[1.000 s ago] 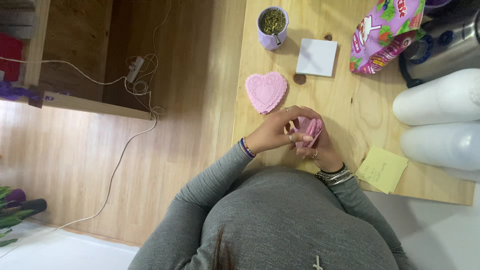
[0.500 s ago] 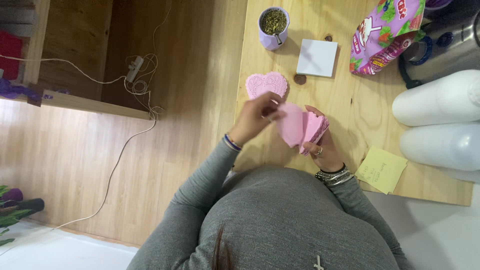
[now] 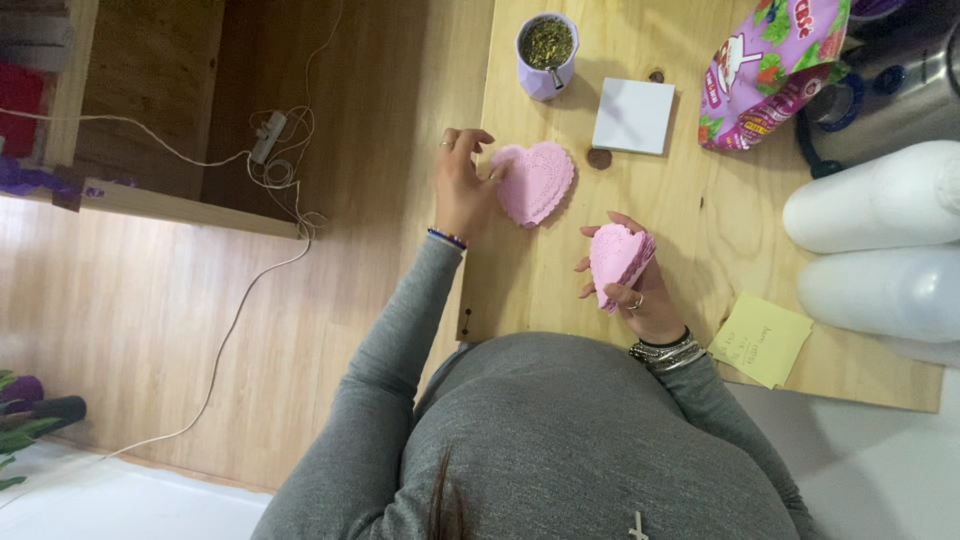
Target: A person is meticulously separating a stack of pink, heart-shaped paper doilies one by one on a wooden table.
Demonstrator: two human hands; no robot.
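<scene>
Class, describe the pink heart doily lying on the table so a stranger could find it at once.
Start at the wooden table and go to its left edge, just below the purple cup. There the doily lies flat, with the left hand touching its edge. Unlike the stack of doilies in the right hand, it lies on the wood, not held.

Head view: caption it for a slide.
Left hand touches a pink heart doily pile; right hand holds another stack.
</scene>
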